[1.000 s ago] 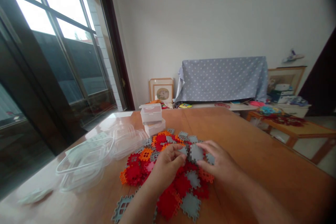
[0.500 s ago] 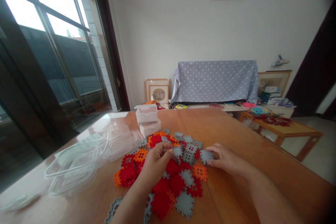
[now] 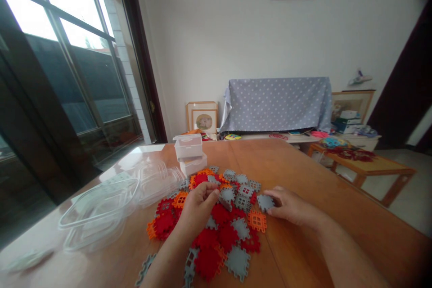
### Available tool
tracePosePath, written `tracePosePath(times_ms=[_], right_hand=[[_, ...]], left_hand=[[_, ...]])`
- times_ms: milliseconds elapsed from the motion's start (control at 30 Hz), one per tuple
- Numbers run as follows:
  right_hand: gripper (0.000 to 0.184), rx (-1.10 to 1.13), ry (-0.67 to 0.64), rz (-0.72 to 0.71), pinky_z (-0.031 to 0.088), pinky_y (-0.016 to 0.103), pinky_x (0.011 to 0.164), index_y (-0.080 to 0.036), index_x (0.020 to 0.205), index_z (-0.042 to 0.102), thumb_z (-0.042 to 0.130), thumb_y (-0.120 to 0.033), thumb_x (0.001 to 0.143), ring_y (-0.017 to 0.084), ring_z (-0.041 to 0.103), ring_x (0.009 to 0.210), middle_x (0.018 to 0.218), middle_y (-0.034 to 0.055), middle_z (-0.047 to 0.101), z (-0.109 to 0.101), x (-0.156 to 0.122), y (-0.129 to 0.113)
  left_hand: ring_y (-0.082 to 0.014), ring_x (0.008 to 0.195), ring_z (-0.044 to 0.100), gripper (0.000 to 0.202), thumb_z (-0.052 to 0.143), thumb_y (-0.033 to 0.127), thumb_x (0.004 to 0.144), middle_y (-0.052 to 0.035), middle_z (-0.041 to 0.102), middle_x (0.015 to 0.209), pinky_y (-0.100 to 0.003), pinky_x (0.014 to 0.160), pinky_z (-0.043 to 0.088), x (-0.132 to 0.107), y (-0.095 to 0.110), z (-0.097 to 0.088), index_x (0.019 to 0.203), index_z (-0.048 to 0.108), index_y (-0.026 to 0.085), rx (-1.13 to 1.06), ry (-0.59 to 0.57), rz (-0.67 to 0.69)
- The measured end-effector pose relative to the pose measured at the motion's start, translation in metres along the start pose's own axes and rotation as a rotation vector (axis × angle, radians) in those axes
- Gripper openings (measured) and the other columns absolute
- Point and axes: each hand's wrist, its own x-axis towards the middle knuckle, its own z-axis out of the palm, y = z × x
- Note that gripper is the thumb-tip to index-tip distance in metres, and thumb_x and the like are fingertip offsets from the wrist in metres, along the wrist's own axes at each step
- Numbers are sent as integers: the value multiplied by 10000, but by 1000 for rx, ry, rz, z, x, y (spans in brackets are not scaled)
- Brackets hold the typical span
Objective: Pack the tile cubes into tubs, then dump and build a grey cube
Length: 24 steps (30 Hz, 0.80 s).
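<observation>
Briefly: two stacked translucent plastic boxes [image 3: 188, 146] stand on the orange-brown wooden table [image 3: 317, 175], contents not made out; beside them, clear plastic tubs [image 3: 97, 213] are nested, at least two. The left hand [image 3: 197, 209] is curled, fingertips pressed together above the heap; whether a piece is pinched cannot be told. The right hand [image 3: 290, 207] is extended, fingers laid on one grey lattice tile [image 3: 265, 202]. Dozens of red, orange and grey interlocking plastic lattice tiles [image 3: 222, 229] are heaped on the table between and below both hands, too overlapped to be counted exactly.
</observation>
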Motion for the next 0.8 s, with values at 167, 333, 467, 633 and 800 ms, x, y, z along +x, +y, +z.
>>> tracePosePath(times_ms=[167,333,467,633,800], right_hand=[[443,-36,104,-2,505,412,953,-229,1233,719,678,-301,798,286,653,1080,1173,91,705,-2,2,2],[407,-44,202,-13,495,441,994,-207,1192,729,603,-240,807,292,656,1129,1220,109,716,-2,5,4],[418,-17,203,-28,504,446,983,-211,1198,729,605,-250,801,293,670,1107,1197,99,738,2,7,-4],[403,-40,231,-38,498,434,983,-222,1196,730,588,-245,820,283,665,1108,1175,87,745,6,9,-12],[393,-80,213,-35,497,430,969,-211,1203,721,576,-261,840,281,663,1103,1162,96,741,8,10,-7]], left_hand=[[-156,702,580,287,659,428,846,-19,670,799,-257,664,425,3,-4,-5,963,679,166,55,52,-3],[-193,798,639,233,604,336,877,-38,708,878,-279,720,450,5,-18,-8,1041,684,191,200,96,59],[-240,1027,655,262,566,223,876,-68,730,1083,-351,916,462,4,-26,-7,1106,692,222,354,50,152],[-287,1212,572,385,545,178,882,-90,675,1270,-421,1040,408,-2,-22,-1,1246,652,247,597,-68,295],[-299,1176,558,496,556,146,857,-88,662,1268,-422,995,415,-7,-14,5,1328,625,286,763,-162,317]])
